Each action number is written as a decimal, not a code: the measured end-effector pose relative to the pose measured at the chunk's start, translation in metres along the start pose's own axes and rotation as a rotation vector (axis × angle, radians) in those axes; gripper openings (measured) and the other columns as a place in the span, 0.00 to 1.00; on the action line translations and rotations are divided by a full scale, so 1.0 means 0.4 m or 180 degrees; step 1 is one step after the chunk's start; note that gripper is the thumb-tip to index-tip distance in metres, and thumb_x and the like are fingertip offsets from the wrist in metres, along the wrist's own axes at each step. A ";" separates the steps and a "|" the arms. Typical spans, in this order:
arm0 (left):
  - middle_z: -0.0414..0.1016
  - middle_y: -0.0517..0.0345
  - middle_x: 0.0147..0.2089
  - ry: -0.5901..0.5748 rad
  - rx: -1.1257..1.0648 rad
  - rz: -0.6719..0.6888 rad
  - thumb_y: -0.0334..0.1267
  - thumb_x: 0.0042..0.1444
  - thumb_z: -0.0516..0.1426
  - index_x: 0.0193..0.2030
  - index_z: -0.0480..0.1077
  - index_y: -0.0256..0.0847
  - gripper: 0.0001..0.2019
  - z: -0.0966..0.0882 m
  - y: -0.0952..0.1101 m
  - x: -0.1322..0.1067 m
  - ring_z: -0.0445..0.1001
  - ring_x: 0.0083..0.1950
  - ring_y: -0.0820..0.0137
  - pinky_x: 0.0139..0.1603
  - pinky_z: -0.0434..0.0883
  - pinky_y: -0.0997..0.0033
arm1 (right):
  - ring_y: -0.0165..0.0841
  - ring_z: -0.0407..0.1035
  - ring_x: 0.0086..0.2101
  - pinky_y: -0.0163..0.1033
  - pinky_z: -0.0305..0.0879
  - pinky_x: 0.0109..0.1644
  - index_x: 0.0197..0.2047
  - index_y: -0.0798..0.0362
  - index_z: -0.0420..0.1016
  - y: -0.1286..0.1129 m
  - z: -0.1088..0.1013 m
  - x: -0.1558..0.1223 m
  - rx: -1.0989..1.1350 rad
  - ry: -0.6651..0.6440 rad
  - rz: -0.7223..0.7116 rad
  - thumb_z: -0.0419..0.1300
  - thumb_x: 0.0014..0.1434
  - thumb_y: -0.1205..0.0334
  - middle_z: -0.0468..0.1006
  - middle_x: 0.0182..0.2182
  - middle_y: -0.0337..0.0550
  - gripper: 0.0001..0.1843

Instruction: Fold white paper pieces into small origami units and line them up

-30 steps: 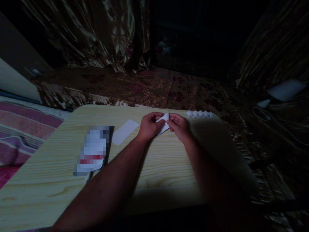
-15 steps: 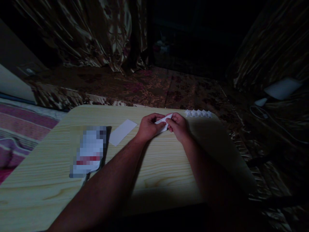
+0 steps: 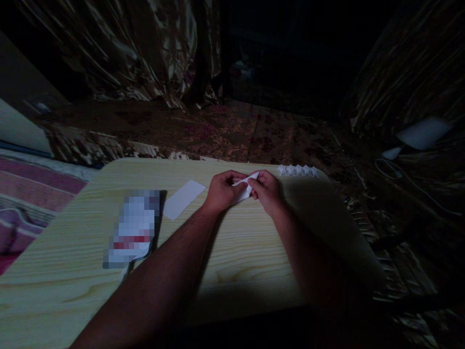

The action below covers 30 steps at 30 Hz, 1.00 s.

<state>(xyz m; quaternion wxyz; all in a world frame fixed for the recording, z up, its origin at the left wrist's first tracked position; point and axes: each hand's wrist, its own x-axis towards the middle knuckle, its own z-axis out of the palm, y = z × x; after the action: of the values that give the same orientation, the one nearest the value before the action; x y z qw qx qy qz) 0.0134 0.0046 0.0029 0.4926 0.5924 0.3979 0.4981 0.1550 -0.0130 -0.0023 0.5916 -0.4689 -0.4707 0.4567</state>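
A small folded piece of white paper [image 3: 245,188] is pinched between both of my hands over the far middle of a light wooden table [image 3: 236,252]. My left hand [image 3: 221,191] is closed on its left side, and my right hand [image 3: 268,190] is closed on its right side. Only a narrow band of the paper shows between the fingers. A flat white paper slip [image 3: 183,198] lies on the table just left of my left hand. A row of several small folded white paper pieces [image 3: 298,170] sits at the table's far right edge, behind my right hand.
A blurred white and red packet [image 3: 132,228] lies on the table's left part. Dark patterned fabric [image 3: 225,131] covers the floor and walls behind. A striped rug [image 3: 32,194] is at the left. A white object and cable [image 3: 417,140] lie at the right.
The paper, standing up in a point a second ago, has been pressed down flatter between my fingers. Both hands stay in nearly the same place.
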 end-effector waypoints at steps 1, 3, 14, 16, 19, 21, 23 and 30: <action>0.79 0.52 0.33 0.0005 -0.0010 -0.0001 0.43 0.43 0.66 0.37 0.76 0.35 0.16 0.000 0.000 0.000 0.74 0.29 0.71 0.28 0.69 0.74 | 0.22 0.57 0.15 0.28 0.52 0.15 0.36 0.51 0.67 0.000 0.000 0.000 -0.0002 0.0013 -0.0006 0.63 0.50 0.59 0.68 0.19 0.29 0.11; 0.80 0.52 0.33 0.0015 -0.0020 0.0004 0.43 0.43 0.66 0.37 0.76 0.34 0.16 0.000 0.000 -0.001 0.74 0.29 0.71 0.28 0.69 0.74 | 0.22 0.57 0.15 0.28 0.52 0.15 0.36 0.51 0.67 0.002 0.001 0.000 -0.0016 0.0040 -0.0016 0.63 0.50 0.59 0.69 0.19 0.29 0.11; 0.80 0.52 0.32 0.0010 -0.0015 0.0011 0.42 0.43 0.65 0.36 0.76 0.34 0.15 0.001 0.004 -0.001 0.75 0.28 0.70 0.28 0.69 0.74 | 0.23 0.57 0.15 0.28 0.51 0.15 0.36 0.51 0.67 0.006 0.002 0.000 -0.0047 0.0079 0.0022 0.63 0.50 0.57 0.68 0.18 0.29 0.12; 0.79 0.52 0.32 0.0016 -0.0046 0.0002 0.42 0.44 0.65 0.35 0.76 0.34 0.14 -0.001 0.004 -0.001 0.74 0.28 0.71 0.27 0.69 0.74 | 0.23 0.57 0.15 0.29 0.51 0.15 0.36 0.51 0.68 0.004 0.003 -0.001 -0.0034 0.0063 0.0031 0.63 0.50 0.57 0.68 0.18 0.29 0.12; 0.79 0.53 0.31 0.0075 -0.0097 -0.0077 0.41 0.43 0.65 0.35 0.76 0.35 0.14 -0.004 0.001 0.001 0.73 0.26 0.72 0.26 0.67 0.75 | 0.22 0.57 0.15 0.29 0.50 0.16 0.35 0.52 0.69 0.001 0.003 -0.003 -0.0061 0.0006 0.0094 0.63 0.50 0.55 0.68 0.18 0.30 0.12; 0.79 0.53 0.30 0.0098 -0.0152 -0.0127 0.41 0.42 0.65 0.35 0.76 0.34 0.15 -0.006 -0.001 0.003 0.72 0.25 0.72 0.25 0.67 0.74 | 0.22 0.57 0.15 0.29 0.50 0.16 0.32 0.53 0.69 0.000 0.003 -0.004 -0.0125 -0.0018 0.0169 0.63 0.50 0.53 0.68 0.17 0.31 0.12; 0.78 0.53 0.30 0.0099 -0.0203 -0.0165 0.41 0.41 0.66 0.35 0.76 0.34 0.15 -0.008 -0.002 0.004 0.72 0.25 0.72 0.25 0.66 0.74 | 0.22 0.57 0.15 0.29 0.50 0.17 0.30 0.53 0.69 0.000 0.002 -0.005 -0.0153 -0.0008 0.0202 0.63 0.50 0.52 0.67 0.16 0.32 0.13; 0.77 0.56 0.27 0.0087 -0.0216 -0.0235 0.40 0.40 0.66 0.34 0.76 0.35 0.15 -0.010 0.003 0.005 0.70 0.23 0.74 0.23 0.64 0.76 | 0.22 0.57 0.16 0.29 0.50 0.18 0.27 0.53 0.67 0.006 -0.002 -0.004 -0.0052 0.0049 0.0188 0.64 0.49 0.53 0.67 0.16 0.31 0.14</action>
<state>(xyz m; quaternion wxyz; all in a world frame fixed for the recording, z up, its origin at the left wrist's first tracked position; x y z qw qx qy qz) 0.0097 0.0072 0.0047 0.5249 0.5535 0.4090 0.5008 0.1555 -0.0144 -0.0049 0.5776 -0.4909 -0.4559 0.4665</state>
